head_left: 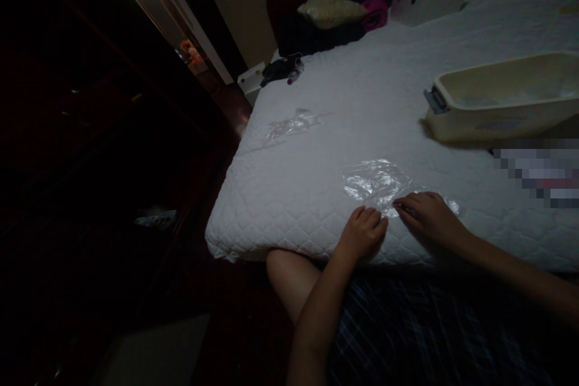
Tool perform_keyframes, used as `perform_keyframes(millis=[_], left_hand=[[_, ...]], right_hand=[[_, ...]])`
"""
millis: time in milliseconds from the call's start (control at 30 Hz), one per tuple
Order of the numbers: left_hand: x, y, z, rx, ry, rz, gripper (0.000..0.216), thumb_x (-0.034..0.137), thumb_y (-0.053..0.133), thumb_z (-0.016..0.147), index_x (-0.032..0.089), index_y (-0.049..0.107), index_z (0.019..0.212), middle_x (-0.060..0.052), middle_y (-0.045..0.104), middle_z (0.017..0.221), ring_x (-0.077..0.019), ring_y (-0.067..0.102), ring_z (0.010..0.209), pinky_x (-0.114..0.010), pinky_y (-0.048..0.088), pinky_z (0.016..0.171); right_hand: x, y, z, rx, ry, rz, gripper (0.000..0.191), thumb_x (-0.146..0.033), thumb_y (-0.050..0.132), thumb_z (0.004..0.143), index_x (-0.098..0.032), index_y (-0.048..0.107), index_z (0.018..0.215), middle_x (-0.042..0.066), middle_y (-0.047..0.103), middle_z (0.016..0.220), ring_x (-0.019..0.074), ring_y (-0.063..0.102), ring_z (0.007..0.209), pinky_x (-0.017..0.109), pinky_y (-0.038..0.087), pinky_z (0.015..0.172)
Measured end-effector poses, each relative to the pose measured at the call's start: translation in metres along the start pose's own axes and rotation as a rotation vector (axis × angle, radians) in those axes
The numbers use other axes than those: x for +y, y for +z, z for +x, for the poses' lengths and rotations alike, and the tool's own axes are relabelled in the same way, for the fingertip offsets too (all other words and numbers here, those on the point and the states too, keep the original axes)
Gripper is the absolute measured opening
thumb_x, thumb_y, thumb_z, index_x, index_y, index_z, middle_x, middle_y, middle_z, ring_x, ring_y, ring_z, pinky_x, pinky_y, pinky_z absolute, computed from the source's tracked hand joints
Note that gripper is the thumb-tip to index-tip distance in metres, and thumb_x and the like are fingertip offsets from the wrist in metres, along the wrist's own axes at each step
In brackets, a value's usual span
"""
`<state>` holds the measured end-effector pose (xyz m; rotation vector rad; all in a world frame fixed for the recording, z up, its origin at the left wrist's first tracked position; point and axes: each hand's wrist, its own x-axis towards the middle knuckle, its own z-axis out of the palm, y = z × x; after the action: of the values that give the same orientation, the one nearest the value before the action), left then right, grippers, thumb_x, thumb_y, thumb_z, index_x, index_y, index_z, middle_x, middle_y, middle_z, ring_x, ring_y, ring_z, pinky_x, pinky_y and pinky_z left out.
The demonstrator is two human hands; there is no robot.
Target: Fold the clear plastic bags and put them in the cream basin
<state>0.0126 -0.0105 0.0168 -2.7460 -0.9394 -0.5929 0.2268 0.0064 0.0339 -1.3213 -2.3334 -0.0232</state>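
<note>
A crinkled, clear plastic bag (374,180) lies on the white quilted bed cover near its front edge. My right hand (427,212) is closed in a pinch at the bag's near side, and part of the plastic shows beyond its knuckles. Just left of it, my left hand (363,230) rests at the edge of the bed with its fingers curled. Its fingertips are by the bag's near edge, but its thumb and whatever it grips are hidden.
Another clear plastic bag (294,125) lies farther back on the quilted bed cover (280,193). A cream plastic bin (497,120) with a grey latch stands at right, beside a blurred-out item. A pillow (332,12), dark fabric and a white box (432,0) are at the far end.
</note>
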Motion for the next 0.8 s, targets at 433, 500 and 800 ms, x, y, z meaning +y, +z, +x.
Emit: perform_keyframes(millis=[433, 500, 800], left_hand=[[0.000, 0.005, 0.000, 0.092, 0.013, 0.017, 0.023, 0.020, 0.044, 0.094, 0.014, 0.063, 0.106, -0.010, 0.066, 0.105, -0.0203, 0.060, 0.101, -0.039, 0.047, 0.095], [-0.001, 0.005, 0.000, 0.116, 0.015, 0.010, 0.022, 0.020, 0.045, 0.094, 0.014, 0.063, 0.105, -0.010, 0.066, 0.104, -0.0204, 0.060, 0.102, -0.039, 0.047, 0.096], [0.000, 0.004, 0.001, 0.111, 0.014, 0.011, 0.020, 0.020, 0.047, 0.093, 0.013, 0.064, 0.103, -0.009, 0.067, 0.103, -0.0210, 0.061, 0.100, -0.039, 0.048, 0.095]], right_hand=[[-0.007, -0.009, 0.023, -0.035, -0.088, -0.106, 0.026, -0.027, 0.043, 0.092, -0.018, 0.067, 0.097, 0.008, 0.067, 0.087, 0.0211, 0.059, 0.080, 0.036, 0.036, 0.078], [-0.007, -0.007, 0.031, -0.064, -0.090, -0.127, 0.026, -0.025, 0.043, 0.091, -0.018, 0.067, 0.098, 0.008, 0.067, 0.088, 0.0207, 0.059, 0.079, 0.035, 0.035, 0.076], [-0.009, 0.002, 0.046, -0.203, -0.010, -0.168, 0.026, -0.024, 0.041, 0.090, -0.017, 0.066, 0.092, 0.009, 0.064, 0.086, 0.0206, 0.057, 0.078, 0.035, 0.032, 0.074]])
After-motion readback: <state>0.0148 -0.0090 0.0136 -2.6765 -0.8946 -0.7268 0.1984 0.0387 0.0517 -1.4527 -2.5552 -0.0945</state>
